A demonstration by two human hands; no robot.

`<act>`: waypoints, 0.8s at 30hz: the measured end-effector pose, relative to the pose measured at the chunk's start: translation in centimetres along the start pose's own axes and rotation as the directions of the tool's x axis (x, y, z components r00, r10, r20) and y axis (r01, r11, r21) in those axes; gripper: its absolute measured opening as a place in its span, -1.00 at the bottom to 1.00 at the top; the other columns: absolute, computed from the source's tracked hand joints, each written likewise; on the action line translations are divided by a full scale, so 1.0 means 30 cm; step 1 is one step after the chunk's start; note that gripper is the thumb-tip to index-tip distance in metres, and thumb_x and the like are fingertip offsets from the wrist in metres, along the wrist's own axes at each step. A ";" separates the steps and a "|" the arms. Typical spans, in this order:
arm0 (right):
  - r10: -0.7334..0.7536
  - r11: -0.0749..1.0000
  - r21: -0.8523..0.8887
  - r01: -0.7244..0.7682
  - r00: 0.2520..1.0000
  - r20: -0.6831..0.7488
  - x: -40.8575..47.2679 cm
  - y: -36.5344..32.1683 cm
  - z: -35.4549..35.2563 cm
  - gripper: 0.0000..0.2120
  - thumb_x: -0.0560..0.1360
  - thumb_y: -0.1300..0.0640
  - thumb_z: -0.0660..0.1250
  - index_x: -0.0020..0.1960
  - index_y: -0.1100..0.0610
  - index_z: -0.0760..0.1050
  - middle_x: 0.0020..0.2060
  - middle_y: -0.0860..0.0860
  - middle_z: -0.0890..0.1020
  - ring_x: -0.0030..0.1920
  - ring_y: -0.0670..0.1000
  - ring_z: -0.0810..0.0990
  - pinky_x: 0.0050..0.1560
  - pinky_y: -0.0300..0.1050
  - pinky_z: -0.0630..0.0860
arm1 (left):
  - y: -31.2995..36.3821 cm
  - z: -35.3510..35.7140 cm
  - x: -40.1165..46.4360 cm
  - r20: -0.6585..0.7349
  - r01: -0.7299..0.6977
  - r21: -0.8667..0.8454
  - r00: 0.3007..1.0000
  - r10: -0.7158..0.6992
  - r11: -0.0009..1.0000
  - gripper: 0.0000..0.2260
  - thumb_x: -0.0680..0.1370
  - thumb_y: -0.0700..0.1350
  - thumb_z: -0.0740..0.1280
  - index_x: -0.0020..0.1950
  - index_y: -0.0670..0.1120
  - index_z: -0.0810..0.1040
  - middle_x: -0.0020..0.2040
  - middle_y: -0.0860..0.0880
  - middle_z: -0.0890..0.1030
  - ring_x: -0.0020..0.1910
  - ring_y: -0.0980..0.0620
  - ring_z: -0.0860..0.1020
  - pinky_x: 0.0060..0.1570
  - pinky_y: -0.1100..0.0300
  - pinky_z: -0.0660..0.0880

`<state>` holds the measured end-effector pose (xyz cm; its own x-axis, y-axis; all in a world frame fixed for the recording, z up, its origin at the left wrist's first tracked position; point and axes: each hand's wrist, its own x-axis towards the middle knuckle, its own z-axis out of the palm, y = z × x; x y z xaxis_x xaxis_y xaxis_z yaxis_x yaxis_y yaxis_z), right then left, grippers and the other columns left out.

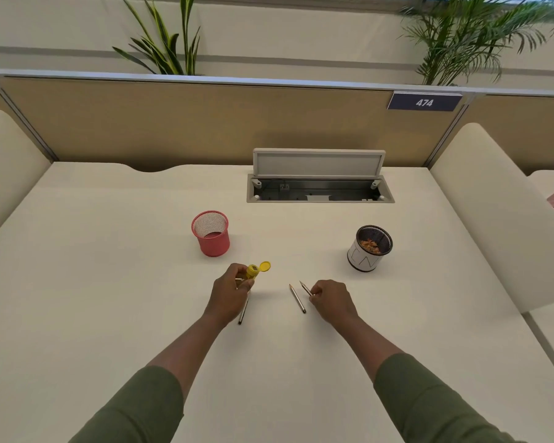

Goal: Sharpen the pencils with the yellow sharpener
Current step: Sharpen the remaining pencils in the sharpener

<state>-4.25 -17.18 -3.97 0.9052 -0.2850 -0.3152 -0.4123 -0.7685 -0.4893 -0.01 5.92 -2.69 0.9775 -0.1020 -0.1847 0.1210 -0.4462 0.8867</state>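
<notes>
We hold the yellow sharpener (252,272) in our left hand (234,290), fingers curled round its clear barrel, above the middle of the surface (109,251) toward its near edge. Its hinged lid (264,266) stands flipped open to the right, so the blade opening is exposed. Our right hand (331,300) pinches a short pencil (306,288) near its blunt end; the point aims up and to the left, toward the far edge. Each grip is therefore closed on one item.

A second pencil (297,298) lies loose on the surface just left of the right hand. A third pencil (243,310) lies partly under the left hand, its end pointing toward the near edge. We cannot tell from this view which points are already cut.

The step in hand, as we judge it, is inserting the held pencil into the sharpener.

- Keep the sharpener steady and bring its opening round to face the pencil point.
- Align the pencil with the axis of the opening before pushing.
- Turn the pencil with light, even pressure; forcing it may snap the lead.

A pink mesh cup (211,233) stands beyond the left hand. A white-wrapped mesh cup (370,248) holding shavings stands nearer the right edge, ready for emptying the barrel.
</notes>
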 end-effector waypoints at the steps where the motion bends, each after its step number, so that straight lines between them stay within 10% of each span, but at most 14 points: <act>1: 0.006 1.000 -0.013 -0.006 1.000 -0.001 0.001 -0.001 0.007 -0.85 0.47 0.20 0.31 -0.03 0.11 0.63 -0.03 0.03 0.65 -0.01 0.06 0.58 -0.12 -0.18 0.44 | 0.002 -0.003 -0.002 0.002 -0.003 0.000 1.000 0.003 1.000 -0.87 0.51 -0.24 0.34 0.01 -0.06 0.50 -0.06 -0.03 0.62 -0.06 0.02 0.56 -0.15 0.33 0.43; 15: -0.031 0.979 -0.201 0.021 0.998 -0.047 0.014 -0.011 0.058 -0.87 0.49 0.12 0.27 -0.01 0.09 0.57 -0.06 0.03 0.62 -0.02 0.09 0.57 -0.07 -0.08 0.45 | -0.048 -0.065 -0.007 -0.006 0.013 0.013 1.000 -0.013 1.000 -0.83 0.45 -0.27 0.40 -0.02 -0.07 0.54 -0.13 0.06 0.64 -0.11 0.04 0.60 -0.05 0.12 0.56; 24: -0.230 0.965 -0.127 0.231 0.973 0.026 -0.018 -0.266 0.191 -0.78 0.53 0.02 0.28 0.12 0.09 0.53 0.04 0.08 0.62 0.10 0.13 0.55 0.05 -0.07 0.44 | -0.057 -0.111 -0.004 -0.009 0.047 -0.020 0.999 -0.047 0.999 -0.84 0.47 -0.25 0.41 0.02 -0.14 0.53 -0.09 0.02 0.62 -0.19 0.21 0.60 -0.34 0.52 0.43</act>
<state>-2.05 -7.59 -4.55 0.9728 -0.0857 -0.2150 -0.1751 -0.8800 -0.4416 0.25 9.66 -2.77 0.9722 -0.0731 -0.2223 0.1698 -0.4329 0.8853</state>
